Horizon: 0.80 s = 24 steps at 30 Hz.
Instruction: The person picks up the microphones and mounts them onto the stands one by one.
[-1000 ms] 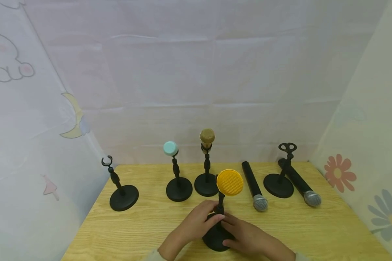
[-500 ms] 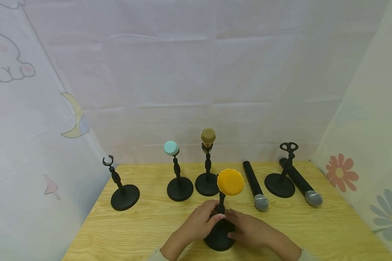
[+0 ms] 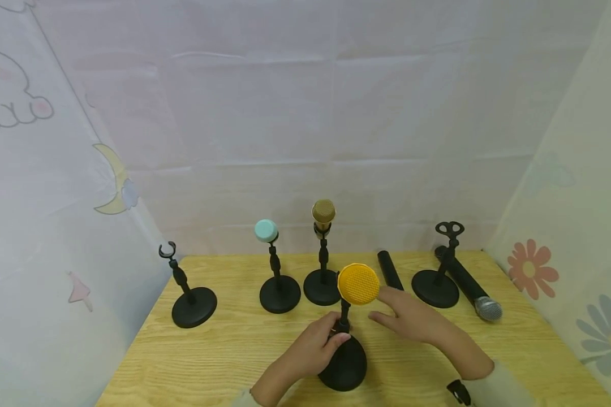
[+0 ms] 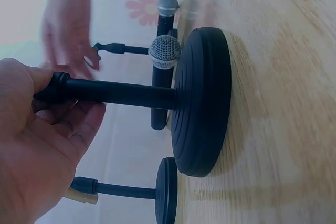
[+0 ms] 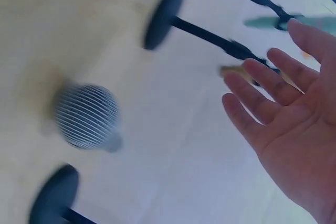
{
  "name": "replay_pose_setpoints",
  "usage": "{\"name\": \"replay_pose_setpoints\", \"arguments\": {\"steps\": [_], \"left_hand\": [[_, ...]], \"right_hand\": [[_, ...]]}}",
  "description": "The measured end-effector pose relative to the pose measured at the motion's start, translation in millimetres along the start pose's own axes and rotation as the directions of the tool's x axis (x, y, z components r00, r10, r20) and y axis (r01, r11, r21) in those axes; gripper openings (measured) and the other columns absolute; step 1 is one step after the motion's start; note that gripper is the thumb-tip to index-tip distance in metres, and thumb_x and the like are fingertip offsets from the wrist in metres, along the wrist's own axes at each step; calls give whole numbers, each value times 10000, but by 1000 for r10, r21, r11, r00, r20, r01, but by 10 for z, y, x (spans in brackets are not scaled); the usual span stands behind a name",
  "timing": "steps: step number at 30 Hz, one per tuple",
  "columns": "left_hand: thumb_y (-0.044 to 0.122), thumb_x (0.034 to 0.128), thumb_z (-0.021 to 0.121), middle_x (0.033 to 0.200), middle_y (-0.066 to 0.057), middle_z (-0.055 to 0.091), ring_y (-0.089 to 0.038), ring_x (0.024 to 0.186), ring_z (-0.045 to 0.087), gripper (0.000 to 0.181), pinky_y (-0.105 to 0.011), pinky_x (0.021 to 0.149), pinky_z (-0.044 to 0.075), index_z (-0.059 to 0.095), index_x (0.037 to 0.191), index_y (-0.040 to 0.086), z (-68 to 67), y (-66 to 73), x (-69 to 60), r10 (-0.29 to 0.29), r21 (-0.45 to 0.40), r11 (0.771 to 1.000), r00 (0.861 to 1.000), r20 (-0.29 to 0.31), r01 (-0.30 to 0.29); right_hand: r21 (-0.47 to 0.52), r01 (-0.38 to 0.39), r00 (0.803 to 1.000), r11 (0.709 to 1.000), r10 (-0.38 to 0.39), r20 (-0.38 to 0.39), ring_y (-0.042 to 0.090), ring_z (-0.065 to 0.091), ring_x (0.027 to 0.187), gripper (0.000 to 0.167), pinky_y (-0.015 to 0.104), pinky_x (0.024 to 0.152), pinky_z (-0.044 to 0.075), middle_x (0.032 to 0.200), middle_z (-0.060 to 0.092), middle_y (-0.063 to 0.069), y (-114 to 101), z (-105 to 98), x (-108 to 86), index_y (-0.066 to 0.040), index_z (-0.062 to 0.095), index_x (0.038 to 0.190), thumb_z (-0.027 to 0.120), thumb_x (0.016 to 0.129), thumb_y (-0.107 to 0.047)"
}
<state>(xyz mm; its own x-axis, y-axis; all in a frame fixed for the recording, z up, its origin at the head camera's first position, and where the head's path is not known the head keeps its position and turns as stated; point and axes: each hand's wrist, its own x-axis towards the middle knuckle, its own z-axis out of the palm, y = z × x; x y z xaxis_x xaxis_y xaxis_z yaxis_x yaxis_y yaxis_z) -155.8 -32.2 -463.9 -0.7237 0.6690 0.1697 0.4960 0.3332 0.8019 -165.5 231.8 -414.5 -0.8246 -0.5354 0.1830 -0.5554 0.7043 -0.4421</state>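
Observation:
A black round-based stand (image 3: 343,364) with a yellow-topped microphone (image 3: 358,284) stands upright near the table's front. My left hand (image 3: 313,347) grips its pole below the yellow head; in the left wrist view the fingers and thumb of that hand (image 4: 39,145) curl round the pole's knob (image 4: 52,86). My right hand (image 3: 412,316) is off the stand, to its right, fingers spread and holding nothing, over a black microphone (image 3: 390,270) whose silver head it hides in the head view. That silver head (image 5: 87,116) shows in the right wrist view, apart from the open palm (image 5: 299,145).
Behind stand a teal microphone (image 3: 266,231) and a gold microphone (image 3: 323,212), each on a black stand. An empty stand (image 3: 194,308) is at the left; another stand (image 3: 435,289) at the right has a silver-headed microphone (image 3: 487,308) beside it. A cloth backdrop (image 3: 285,113) surrounds the wooden table (image 3: 209,362).
My right hand has let go of the stand and moved right and away from me, over the near end of the black microphone. My left hand and the yellow-topped microphone have hardly moved.

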Motion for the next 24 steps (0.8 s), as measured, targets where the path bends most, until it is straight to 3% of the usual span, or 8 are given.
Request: {"name": "replay_pose_setpoints", "arguments": {"steps": [3, 6, 12, 17, 24], "left_hand": [[367, 1086, 446, 1252, 0, 647, -29, 1111, 612, 419, -242, 952, 525, 512, 1363, 60, 7, -7, 9, -7, -25, 1000, 1000, -1, 7], [373, 1088, 442, 1272, -20, 646, -40, 1130, 612, 433, -250, 964, 522, 503, 1383, 61, 14, -22, 14, -4, -49, 999, 1000, 2, 4], [372, 1093, 438, 1298, -72, 641, -56, 1158, 605, 437, -261, 972, 520, 500, 1399, 66, 20, -46, 3, -4, -83, 997, 1000, 6, 5], [381, 1094, 428, 1278, -43, 640, -56, 1156, 604, 416, -268, 976, 519, 513, 1374, 85, 20, -33, 1, -1, -75, 997, 1000, 1, 1], [370, 1094, 432, 1258, -22, 641, -55, 1152, 604, 363, -258, 973, 519, 523, 1344, 124, 21, -20, 0, 13, -71, 997, 1000, -9, -13]], "right_hand": [[3, 53, 993, 999, -53, -104, 260, 626, 1218, 471, 508, 978, 525, 1341, 637, 0, -63, -191, 58, -177, 581, 1390, 733, 952, -256], [7, 91, 983, 996, -89, -159, 289, 609, 1241, 514, 543, 985, 511, 1367, 624, 21, -144, -342, 85, -162, 568, 1415, 750, 938, -219], [42, 146, 977, 988, -137, -163, 267, 573, 1285, 609, 542, 1005, 499, 1424, 577, 9, -289, -477, 124, -184, 511, 1472, 764, 919, -138], [72, 188, 970, 980, -173, -172, 269, 549, 1319, 729, 552, 1013, 494, 1471, 539, 9, -387, -509, 171, -242, 460, 1512, 798, 880, -103], [113, 289, 941, 951, -261, -216, 260, 546, 1314, 758, 571, 987, 504, 1468, 541, 39, -492, -491, 263, -193, 487, 1495, 824, 833, -42]]}}
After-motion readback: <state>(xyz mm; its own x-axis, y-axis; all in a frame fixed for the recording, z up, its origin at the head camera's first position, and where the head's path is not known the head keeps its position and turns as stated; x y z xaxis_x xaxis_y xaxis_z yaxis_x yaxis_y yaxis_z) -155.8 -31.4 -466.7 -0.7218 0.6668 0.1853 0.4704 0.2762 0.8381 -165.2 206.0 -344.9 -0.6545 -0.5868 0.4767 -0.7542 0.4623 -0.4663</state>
